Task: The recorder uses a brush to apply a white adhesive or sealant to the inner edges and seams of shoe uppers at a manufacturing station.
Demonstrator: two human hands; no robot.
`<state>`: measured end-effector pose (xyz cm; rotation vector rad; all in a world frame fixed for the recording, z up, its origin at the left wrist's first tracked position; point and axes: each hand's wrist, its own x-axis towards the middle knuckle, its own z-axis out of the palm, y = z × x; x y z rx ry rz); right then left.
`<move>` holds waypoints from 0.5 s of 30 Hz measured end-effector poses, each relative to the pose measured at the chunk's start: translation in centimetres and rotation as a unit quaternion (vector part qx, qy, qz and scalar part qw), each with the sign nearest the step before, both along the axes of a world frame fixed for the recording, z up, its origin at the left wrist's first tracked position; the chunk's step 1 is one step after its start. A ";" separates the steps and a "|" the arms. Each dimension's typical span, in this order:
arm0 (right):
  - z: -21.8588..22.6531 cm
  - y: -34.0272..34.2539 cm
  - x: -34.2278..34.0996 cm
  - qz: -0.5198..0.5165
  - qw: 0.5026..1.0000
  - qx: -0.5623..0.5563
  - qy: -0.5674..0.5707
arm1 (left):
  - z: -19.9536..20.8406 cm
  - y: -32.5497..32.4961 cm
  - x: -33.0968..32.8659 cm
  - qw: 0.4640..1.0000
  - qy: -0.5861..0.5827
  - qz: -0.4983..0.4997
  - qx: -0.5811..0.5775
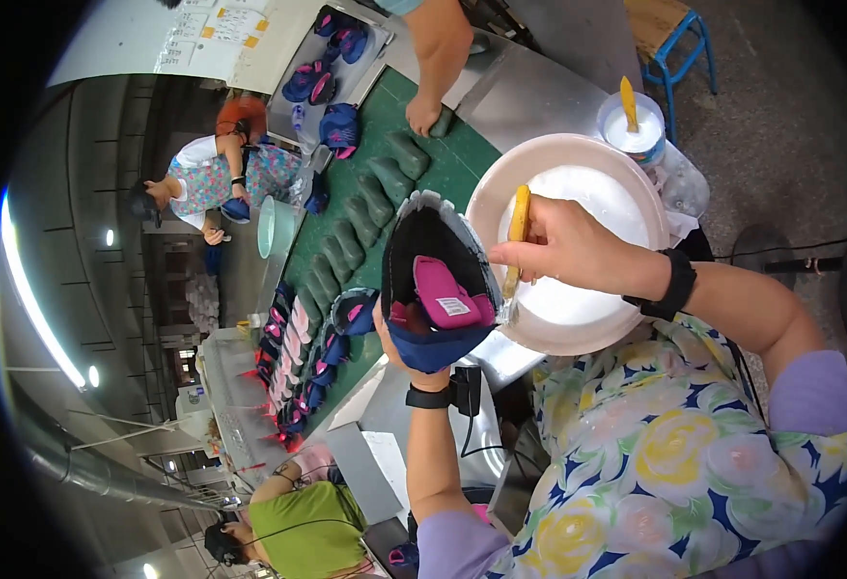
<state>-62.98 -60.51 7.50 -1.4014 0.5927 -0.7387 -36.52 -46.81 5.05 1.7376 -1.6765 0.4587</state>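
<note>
My left hand (422,378) grips a navy shoe upper (433,349) from below. Its open underside faces up, showing a black lining, a pale coated edge, and a pink tongue (440,289) with a white label. Between the thumb and fingers of my right hand (578,246) is a brush (518,227) with a yellow handle. The brush tip is at the right edge of the upper, just over the rim of a large pale basin (486,183). White liquid (578,304) fills much of that basin.
Several dark green shoe lasts (373,200) line the green conveyor belt (462,164). Across it, another person's hand (424,114) touches one. Navy uppers (319,372) lie farther along. A white-filled tub (633,125) holds another brush. Two co-workers stand at the left.
</note>
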 end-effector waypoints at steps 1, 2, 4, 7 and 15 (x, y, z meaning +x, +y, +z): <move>0.0 0.1 -0.1 -0.002 1.000 -0.017 -0.020 | 0.9 -0.3 -1.1 0.997 0.029 -0.032 -0.057; -0.2 0.1 -0.3 -0.005 0.999 -0.033 -0.040 | 1.2 -0.1 -0.8 0.997 0.028 -0.031 -0.057; -0.7 -0.3 -0.7 -0.026 0.996 -0.065 -0.061 | 1.8 0.7 -0.1 0.984 0.172 -0.001 0.041; -0.7 -1.0 -1.8 -0.027 0.986 -0.146 -0.075 | -1.3 2.2 3.3 0.903 0.417 -0.067 0.076; -0.1 1.5 0.6 0.039 0.871 -0.417 -0.256 | -6.7 6.0 5.8 0.674 0.708 -0.032 0.209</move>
